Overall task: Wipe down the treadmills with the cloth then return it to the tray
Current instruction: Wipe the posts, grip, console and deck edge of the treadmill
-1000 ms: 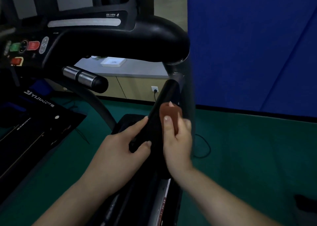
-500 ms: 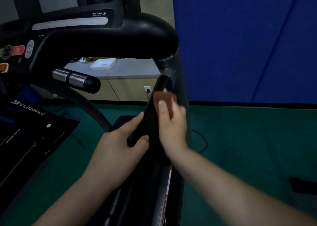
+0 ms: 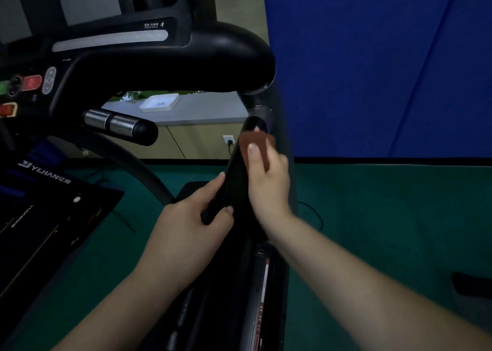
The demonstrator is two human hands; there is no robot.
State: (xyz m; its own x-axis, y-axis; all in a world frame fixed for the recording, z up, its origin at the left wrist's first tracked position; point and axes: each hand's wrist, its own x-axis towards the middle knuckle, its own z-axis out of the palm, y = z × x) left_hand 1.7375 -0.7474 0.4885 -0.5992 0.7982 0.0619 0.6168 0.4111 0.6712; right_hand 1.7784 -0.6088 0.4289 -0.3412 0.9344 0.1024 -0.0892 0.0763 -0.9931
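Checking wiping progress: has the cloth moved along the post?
Yes: the cloth has slid up the post, closer to the handlebar elbow.

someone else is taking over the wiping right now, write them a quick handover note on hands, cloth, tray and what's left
Left hand: grips the black side post of the treadmill, steadying it.
Right hand: presses the brown cloth against the upper part of that post, thumb on top.
Tray: white, on the grey counter behind the treadmill.
Done: can't tell from this view how much is wiped.
Left: finish the post and remaining surfaces, then put the cloth back in the tray.
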